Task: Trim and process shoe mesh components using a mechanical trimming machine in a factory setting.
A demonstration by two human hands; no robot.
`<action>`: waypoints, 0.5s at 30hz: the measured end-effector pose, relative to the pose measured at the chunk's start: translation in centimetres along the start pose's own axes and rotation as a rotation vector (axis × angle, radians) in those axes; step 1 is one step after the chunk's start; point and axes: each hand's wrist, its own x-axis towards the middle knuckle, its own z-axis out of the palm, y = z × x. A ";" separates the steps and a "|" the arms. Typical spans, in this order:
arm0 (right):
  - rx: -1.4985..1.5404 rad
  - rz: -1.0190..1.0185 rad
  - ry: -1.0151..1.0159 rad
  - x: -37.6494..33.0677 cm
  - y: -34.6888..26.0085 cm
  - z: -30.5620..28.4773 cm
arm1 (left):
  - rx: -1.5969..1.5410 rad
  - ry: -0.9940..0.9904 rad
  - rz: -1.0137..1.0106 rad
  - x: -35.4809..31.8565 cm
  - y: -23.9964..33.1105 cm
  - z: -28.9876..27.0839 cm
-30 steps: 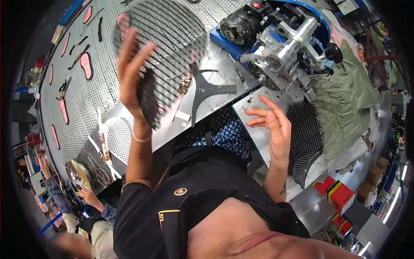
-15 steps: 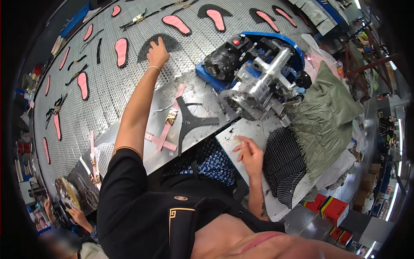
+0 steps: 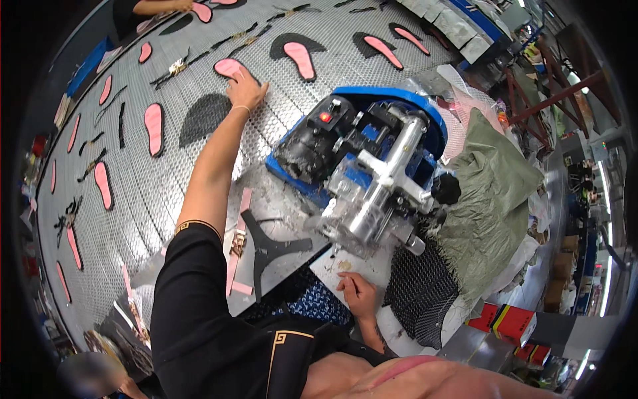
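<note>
My left hand (image 3: 246,91) reaches far across the metal mesh surface, its fingers over the near part of a pink, black-edged insole (image 3: 228,67). Its thumb stands apart to the right; the fingertips are partly hidden. Just left of that wrist lies a dark half-moon piece (image 3: 205,120). Low over a light-coloured board beside the machine is my right hand (image 3: 359,296), fingers loosely bent and apart, with nothing visible in it. Left of it lie a black three-armed piece (image 3: 269,249) and a pink strap with a gold ornament (image 3: 238,245).
A blue and silver machine (image 3: 372,166) with a red light stands right of my left arm. Beside it are black netting (image 3: 422,296) and a green cloth (image 3: 492,193). More insoles (image 3: 154,130) and black straps cover the mesh table (image 3: 136,183). Another person's arm (image 3: 156,6) reaches in at the far edge.
My left hand has moved off the dark half-moon piece and onto the pink insole beyond it. The view has shifted, and another person's arm now shows at the far edge.
</note>
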 end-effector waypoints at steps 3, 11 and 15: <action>0.016 0.057 0.005 0.0 0.4 0.2 | 0.054 -0.054 -0.017 2.0 0.7 1.5; -0.033 0.072 0.033 0.1 0.4 0.3 | -0.326 0.013 -0.245 2.6 -0.8 0.7; -0.019 0.098 0.024 0.1 0.5 0.4 | -0.411 0.205 0.040 -1.4 -2.3 -2.7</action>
